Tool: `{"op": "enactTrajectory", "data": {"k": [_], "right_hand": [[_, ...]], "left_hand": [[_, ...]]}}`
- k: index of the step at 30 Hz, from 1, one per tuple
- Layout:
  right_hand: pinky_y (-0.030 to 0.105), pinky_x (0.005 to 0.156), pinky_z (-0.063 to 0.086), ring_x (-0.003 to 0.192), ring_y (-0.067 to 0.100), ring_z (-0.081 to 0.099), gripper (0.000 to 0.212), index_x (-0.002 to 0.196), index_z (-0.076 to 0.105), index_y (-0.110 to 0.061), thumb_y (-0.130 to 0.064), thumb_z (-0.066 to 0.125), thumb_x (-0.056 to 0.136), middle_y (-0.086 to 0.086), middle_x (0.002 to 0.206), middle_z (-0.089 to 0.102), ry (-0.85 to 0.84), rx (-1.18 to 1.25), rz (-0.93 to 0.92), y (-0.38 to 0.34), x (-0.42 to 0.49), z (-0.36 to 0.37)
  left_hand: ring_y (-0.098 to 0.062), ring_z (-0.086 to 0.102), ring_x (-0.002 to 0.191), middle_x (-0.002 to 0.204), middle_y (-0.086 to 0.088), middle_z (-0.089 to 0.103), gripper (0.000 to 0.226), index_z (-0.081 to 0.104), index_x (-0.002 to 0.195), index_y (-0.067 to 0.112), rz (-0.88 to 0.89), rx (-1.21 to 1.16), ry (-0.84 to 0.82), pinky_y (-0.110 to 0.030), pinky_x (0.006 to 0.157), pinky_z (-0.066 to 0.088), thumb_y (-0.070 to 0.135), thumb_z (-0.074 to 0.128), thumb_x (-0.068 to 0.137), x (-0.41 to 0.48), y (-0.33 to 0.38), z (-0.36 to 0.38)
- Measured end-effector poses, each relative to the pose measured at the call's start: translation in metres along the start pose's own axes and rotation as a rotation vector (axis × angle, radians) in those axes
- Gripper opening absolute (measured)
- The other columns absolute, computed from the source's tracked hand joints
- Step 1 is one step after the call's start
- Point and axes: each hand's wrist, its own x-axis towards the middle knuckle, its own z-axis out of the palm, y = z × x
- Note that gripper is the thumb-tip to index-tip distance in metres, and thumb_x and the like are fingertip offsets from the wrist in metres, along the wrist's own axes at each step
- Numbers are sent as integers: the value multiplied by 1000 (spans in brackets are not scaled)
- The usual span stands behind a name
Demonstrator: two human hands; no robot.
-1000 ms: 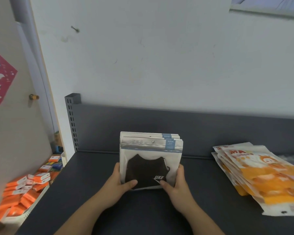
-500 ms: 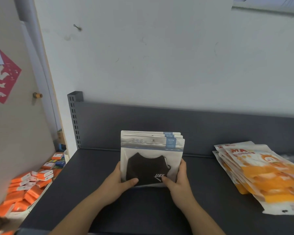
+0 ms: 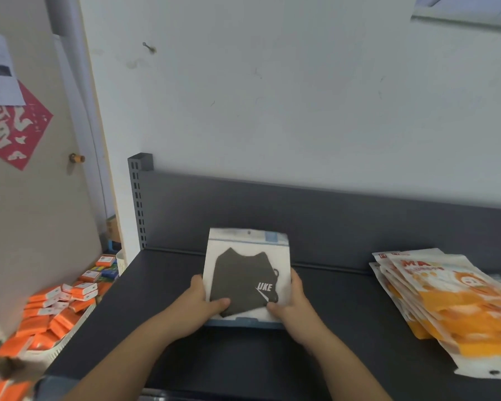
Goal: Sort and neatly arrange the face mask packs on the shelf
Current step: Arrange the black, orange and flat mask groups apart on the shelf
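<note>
A small stack of white packs showing a black face mask sits in the middle of the dark grey shelf, leaning back from upright. My left hand grips its lower left edge, thumb across the front. My right hand grips the lower right edge the same way. A fanned pile of orange and white mask packs lies flat at the shelf's right end, apart from both hands.
The shelf's grey back panel and a slotted upright post stand behind the packs. Left of the shelf, lower down, a white basket holds several orange boxes. A white wall rises above.
The stack of black-mask packs has tipped back from standing upright and now leans away from me, its bottom edge showing. Both hands kept their grip on its lower corners.
</note>
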Motion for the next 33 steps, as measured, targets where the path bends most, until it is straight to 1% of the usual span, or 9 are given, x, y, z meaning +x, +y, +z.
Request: {"op": "enactTrajectory", "data": {"k": [3,6,8,10,13,15,18,25,33], "right_hand": [[31,102,42,127,16,50,77,146,30,-23,-24,63,76,-4,138,49,-34,-139,110,-5,1,9],[30,86,44,121,25,47,77,152,20,-10,-23,58,86,13,147,34,-16,-270,209,-14,6,18],[33,99,42,131,30,38,79,156,6,-7,-21,52,94,16,151,25,11,-364,239,-18,8,26],[39,112,28,141,32,25,82,157,-4,-9,-28,49,97,13,156,21,58,-489,237,-19,7,33],[44,111,25,139,29,25,77,158,0,-11,-38,43,100,9,156,22,96,-630,215,-15,5,39],[43,111,25,137,28,25,75,158,2,-12,-40,41,100,9,154,23,112,-656,198,-11,6,41],[42,111,24,137,28,25,75,158,4,-14,-44,40,100,8,153,24,134,-673,178,-8,6,42],[39,110,25,133,23,28,73,159,2,-16,-51,31,101,5,150,28,224,-760,87,-3,0,49],[41,113,22,135,24,29,70,158,7,-17,-52,27,101,4,151,30,207,-802,61,4,2,48]], "left_hand": [[-11,56,98,112,1,57,44,46,111,13,-91,50,64,-24,75,43,42,69,87,1,-6,1],[-19,56,101,114,-2,54,43,48,108,14,-112,181,115,-33,84,45,50,61,89,-1,-5,5],[-23,54,107,117,-3,52,45,46,111,16,-99,361,183,-37,87,42,55,53,90,-1,-4,10],[-25,48,116,121,-2,49,48,43,115,19,-85,533,244,-39,92,36,61,45,91,2,-6,15],[-26,40,125,129,-2,42,64,34,138,19,-115,504,268,-40,99,30,62,43,91,9,-15,17],[-26,35,132,141,-3,37,84,12,155,16,-130,487,282,-41,106,27,61,43,91,14,-18,17],[-26,28,140,155,-3,28,87,-9,158,18,-62,456,289,-42,113,22,54,41,96,16,-20,20],[-23,16,149,167,-5,-9,62,-3,159,26,57,542,261,-41,119,14,47,20,104,15,-28,24],[-24,20,147,167,-5,0,56,5,158,37,86,607,255,-42,119,16,48,15,104,16,-31,24]]}}
